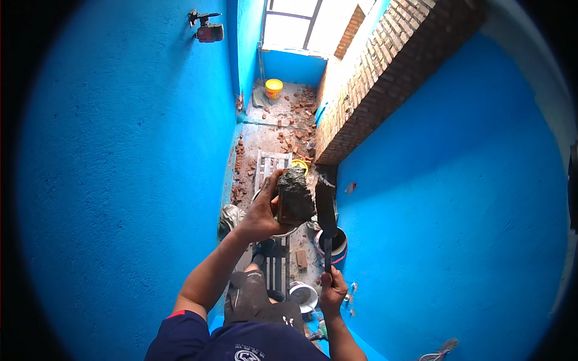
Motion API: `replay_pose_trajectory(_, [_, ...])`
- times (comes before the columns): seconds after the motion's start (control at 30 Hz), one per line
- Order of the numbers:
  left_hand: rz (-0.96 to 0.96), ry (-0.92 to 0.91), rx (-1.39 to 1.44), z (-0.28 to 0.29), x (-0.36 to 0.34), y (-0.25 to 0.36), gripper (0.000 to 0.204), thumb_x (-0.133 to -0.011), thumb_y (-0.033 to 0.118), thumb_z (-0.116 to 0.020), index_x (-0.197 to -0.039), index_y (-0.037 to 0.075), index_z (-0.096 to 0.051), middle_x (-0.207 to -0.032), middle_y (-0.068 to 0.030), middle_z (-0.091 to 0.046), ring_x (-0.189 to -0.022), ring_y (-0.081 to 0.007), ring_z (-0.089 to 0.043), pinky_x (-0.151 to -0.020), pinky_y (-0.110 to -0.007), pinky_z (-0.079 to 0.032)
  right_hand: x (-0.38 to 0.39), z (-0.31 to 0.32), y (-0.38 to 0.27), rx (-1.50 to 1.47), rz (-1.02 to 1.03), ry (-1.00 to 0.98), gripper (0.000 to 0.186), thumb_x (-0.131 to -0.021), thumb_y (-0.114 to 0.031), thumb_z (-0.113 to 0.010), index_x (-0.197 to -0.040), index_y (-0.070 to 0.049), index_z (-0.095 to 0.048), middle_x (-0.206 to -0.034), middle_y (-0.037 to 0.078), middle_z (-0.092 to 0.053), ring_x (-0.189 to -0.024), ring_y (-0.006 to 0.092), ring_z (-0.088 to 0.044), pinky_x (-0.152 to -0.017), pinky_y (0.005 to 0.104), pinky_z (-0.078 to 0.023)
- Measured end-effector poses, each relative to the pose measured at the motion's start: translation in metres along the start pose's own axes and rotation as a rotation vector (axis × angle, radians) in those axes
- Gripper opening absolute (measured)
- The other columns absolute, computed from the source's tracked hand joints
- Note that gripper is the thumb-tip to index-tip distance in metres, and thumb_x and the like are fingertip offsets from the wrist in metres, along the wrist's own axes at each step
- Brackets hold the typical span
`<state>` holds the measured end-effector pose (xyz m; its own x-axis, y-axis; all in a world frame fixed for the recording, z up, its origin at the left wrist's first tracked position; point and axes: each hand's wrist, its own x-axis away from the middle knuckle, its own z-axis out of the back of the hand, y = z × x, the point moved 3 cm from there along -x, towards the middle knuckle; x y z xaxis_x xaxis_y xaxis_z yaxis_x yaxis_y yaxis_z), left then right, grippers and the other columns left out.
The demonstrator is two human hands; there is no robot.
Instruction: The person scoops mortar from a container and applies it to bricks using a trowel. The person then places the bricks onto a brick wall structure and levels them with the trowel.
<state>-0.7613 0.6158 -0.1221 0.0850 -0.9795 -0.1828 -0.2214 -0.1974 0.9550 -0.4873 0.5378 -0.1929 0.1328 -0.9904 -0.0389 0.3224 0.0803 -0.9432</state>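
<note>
- Head view, grip: left hand (262, 213) clamped round a brick (289, 207), fingers and thumb along its near and left sides; right hand (333, 289) closed on the handle of a trowel (325, 207).
- Brick location: held up in front of the body, mid-picture, above the floor. Grey mortar (294, 176) lies rough over its far end and right side.
- Trowel blade points away from the body, just beside the brick's right edge; contact cannot be told.
- Technique (judgement): step looks like spreading mortar on the brick. Keep the coated faces free of fingers, hold the brick steady, draw the blade in short, firm strokes, and trim overhang so lumps do not drop.
- Edges: blue left wall (120, 150) and blue right wall (451, 180) make a narrow bay; brick wall (367, 84) projects ahead on the right.
- Room (judgement): the trowel has less space to the right, above a bucket (343, 256); keep the elbow in. Footing wants care: slatted boards (277, 265), loose brick (301, 260), white bucket (314, 299).
</note>
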Motion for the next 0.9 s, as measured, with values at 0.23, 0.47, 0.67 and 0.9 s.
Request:
replay_pose_trajectory(0.23, [-0.074, 0.075, -0.400, 0.011, -0.020, 0.016, 0.120, -0.061, 0.000, -0.082, -0.151, 0.003, -0.002, -0.136, -0.0139, -0.045, -0.125, -0.0225, -0.047, -0.108, -0.036, -0.036, -0.027, 0.007, -0.044, 0.234, 0.248, 0.062, 0.022, -0.087, -0.008, -0.067, -0.108, -0.002, -0.066, -0.087, 0.010, -0.063, -0.074, 0.0220, -0.061, -0.065, 0.0306, -0.047])
replay_pose_trajectory(0.47, [-0.001, 0.180, -0.425, 0.024, -0.034, 0.055, 0.117, -0.054, 0.014, -0.087, -0.147, -0.006, -0.019, -0.136, -0.0179, -0.045, -0.125, -0.0263, -0.046, -0.110, -0.034, -0.031, -0.039, 0.039, -0.050, 0.304, 0.166, 0.084, 0.021, -0.089, -0.010, -0.067, -0.107, 0.000, -0.065, -0.083, 0.005, -0.058, -0.072, 0.0130, -0.054, -0.062, 0.0262, -0.043])
replay_pose_trajectory(0.67, [0.063, 0.298, -0.524, 0.028, -0.037, 0.062, 0.115, -0.054, 0.021, -0.086, -0.144, -0.008, -0.022, -0.130, -0.0212, -0.050, -0.122, -0.0293, -0.049, -0.107, -0.035, -0.035, -0.065, 0.027, -0.093, 0.351, 0.304, 0.114, 0.024, -0.087, -0.009, -0.070, -0.109, -0.001, -0.066, -0.083, 0.005, -0.057, -0.072, 0.0132, -0.055, -0.061, 0.0255, -0.044])
replay_pose_trajectory(0.9, [0.143, 0.295, -0.353, 0.054, -0.044, 0.060, 0.113, -0.053, 0.018, -0.083, -0.143, -0.011, -0.023, -0.131, -0.0230, -0.050, -0.122, -0.0297, -0.050, -0.106, -0.034, -0.036, -0.062, 0.038, -0.090, 0.493, 0.303, 0.010, 0.027, -0.080, -0.005, -0.074, -0.106, -0.002, -0.068, -0.085, 0.008, -0.061, -0.074, 0.0169, -0.059, -0.066, 0.0285, -0.048])
